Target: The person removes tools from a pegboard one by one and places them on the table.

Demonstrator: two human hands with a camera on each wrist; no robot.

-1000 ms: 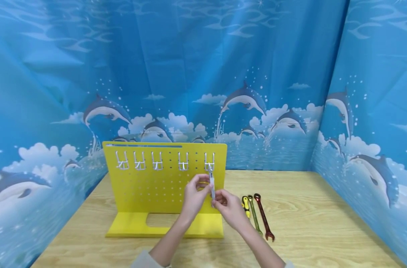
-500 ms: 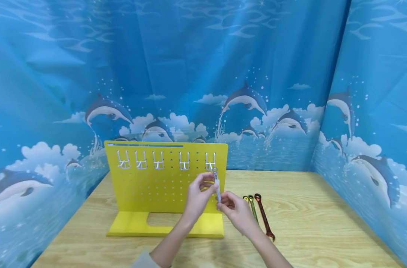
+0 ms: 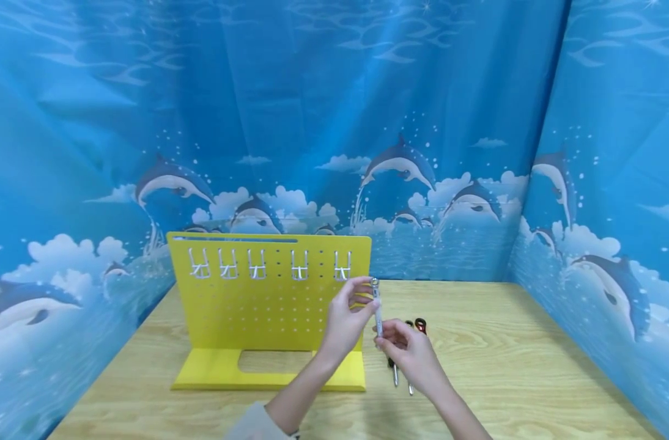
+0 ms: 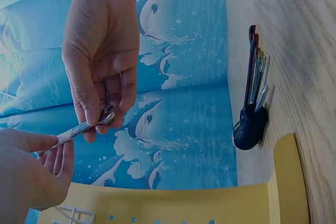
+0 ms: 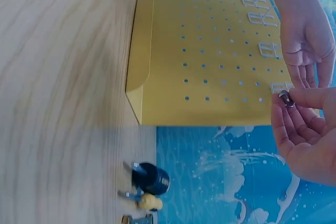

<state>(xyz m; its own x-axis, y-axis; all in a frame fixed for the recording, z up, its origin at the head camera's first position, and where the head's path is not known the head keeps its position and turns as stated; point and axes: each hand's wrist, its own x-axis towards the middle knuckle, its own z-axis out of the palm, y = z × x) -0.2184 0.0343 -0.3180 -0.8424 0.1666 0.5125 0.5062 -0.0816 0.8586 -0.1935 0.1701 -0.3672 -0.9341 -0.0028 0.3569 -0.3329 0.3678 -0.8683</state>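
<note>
A slim silver wrench (image 3: 377, 308) stands nearly upright in the air, just right of the yellow pegboard (image 3: 257, 311). My left hand (image 3: 362, 299) pinches its upper end and my right hand (image 3: 386, 342) pinches its lower end. In the left wrist view the wrench (image 4: 79, 128) spans between the right hand (image 4: 105, 114) above and the left hand (image 4: 47, 148) below. In the right wrist view one end of the wrench (image 5: 285, 98) shows between the right hand's fingertips (image 5: 294, 109). The board's rightmost hook (image 3: 342, 267) carries nothing.
Several wire hooks (image 3: 227, 264) line the top of the pegboard, all bare. More tools, among them a red wrench (image 3: 421, 324) and a dark-handled screwdriver (image 4: 250, 128), lie on the wooden table (image 3: 532, 366) behind my right hand. Blue dolphin-print curtains enclose the table.
The silver wrench has come off the rightmost hook. Both hands have carried it to the right, past the board's edge and over the tools on the table.
</note>
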